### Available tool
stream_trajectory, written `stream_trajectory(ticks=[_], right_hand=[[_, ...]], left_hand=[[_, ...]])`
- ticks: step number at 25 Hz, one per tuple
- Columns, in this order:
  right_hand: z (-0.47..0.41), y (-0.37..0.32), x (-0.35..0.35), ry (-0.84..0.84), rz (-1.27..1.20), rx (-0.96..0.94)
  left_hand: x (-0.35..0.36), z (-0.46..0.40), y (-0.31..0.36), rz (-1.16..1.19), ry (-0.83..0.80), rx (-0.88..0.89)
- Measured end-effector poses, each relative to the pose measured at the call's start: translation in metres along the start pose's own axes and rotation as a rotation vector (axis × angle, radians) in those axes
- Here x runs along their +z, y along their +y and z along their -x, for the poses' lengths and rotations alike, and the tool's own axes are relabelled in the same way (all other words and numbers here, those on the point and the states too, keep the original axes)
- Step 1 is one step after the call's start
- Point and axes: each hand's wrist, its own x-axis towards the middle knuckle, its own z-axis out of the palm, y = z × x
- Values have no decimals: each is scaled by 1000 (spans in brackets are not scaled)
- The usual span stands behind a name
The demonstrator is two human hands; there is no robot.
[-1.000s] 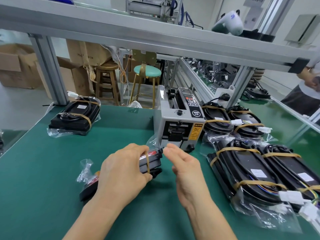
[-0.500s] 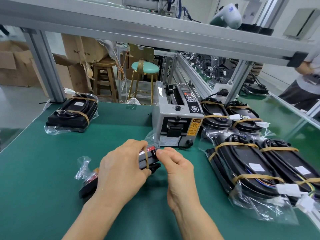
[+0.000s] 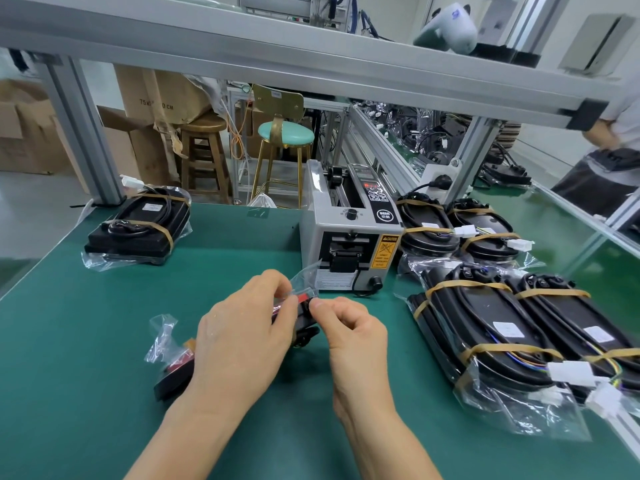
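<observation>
far left, beyond the counter [image 3: 86,341], cardboard boxes [image 3: 31,140] stand on the floor. at the counter's back left corner lies a bagged black unit [image 3: 138,230], its cable bound on top with two tan rubber bands. it is well apart from the work in hand.

near the front edge, left of centre, a black part [image 3: 303,318] lies slantwise on the green surface inside a clear bag [image 3: 161,336]. the bag's loose end sticks up at the left, and a patch of red shows through the film. the left hand [image 3: 242,341] lies over the middle of the part, fingers curled down round it in a grip, thumb and forefinger nipping the film at the right end. the right hand [image 3: 349,327] meets it there: thumb and forefinger pinch that same end of the part, the other fingers curled in. the two hands are nearly touching.

behind them, past the counter, stand a wooden stool [image 3: 202,150] and a teal stool [image 3: 285,133]. just beyond the hands a grey tape dispenser [image 3: 346,237] sits on the counter, with a yellow warning label on its front.

to the right lie large banded units in bags [image 3: 502,334], with two rounded ones [image 3: 429,230] behind. at the far right edge another person [image 3: 616,157] stands, only partly in view.
</observation>
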Motion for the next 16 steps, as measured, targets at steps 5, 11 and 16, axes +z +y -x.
stream_trajectory(ticks=[5, 11, 16], right_hand=[[0, 0, 0, 12, 31, -16], [0, 1, 2, 52, 44, -50], [0, 1, 4, 91, 121, -71]], left_hand=[[5, -3, 5, -45, 60, -85], [9, -4, 5, -59, 96, -101], [9, -4, 4, -57, 103, -87]])
